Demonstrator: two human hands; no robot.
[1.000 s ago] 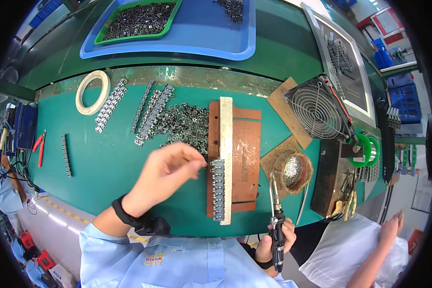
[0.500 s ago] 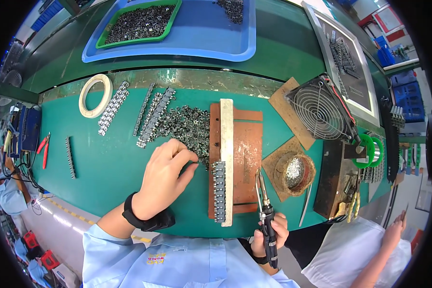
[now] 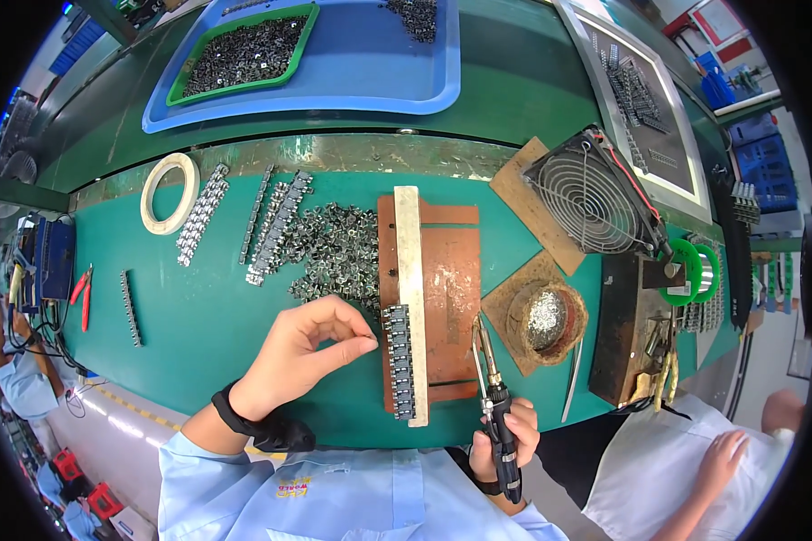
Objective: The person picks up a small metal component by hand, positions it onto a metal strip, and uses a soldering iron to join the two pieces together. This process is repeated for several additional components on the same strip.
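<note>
My left hand (image 3: 302, 356) has thumb and index finger pinched together just left of a row of small black components (image 3: 398, 370). Whatever is between the fingertips is too small to make out. The row lies along a pale metal bar (image 3: 410, 252) on a reddish-brown board (image 3: 451, 288). Above the left hand spreads a loose pile of small metal parts (image 3: 334, 252). In my right hand (image 3: 521, 435) is a soldering iron (image 3: 502, 442) with a black handle. Its metal tip points up, over the board's right side.
A round pot (image 3: 548, 320) of silvery material and a caged fan (image 3: 591, 194) stand to the right, near a green solder spool (image 3: 692, 272). Component strips (image 3: 203, 213), a tape roll (image 3: 170, 193) and red pliers (image 3: 83, 296) lie left. Behind is a blue tray (image 3: 361, 90). A co-worker's hand (image 3: 722, 462) shows at right.
My left hand has moved from the pile's edge toward me and right, up to the component row. The right hand keeps its grip on the soldering iron. The view has shifted slightly.
</note>
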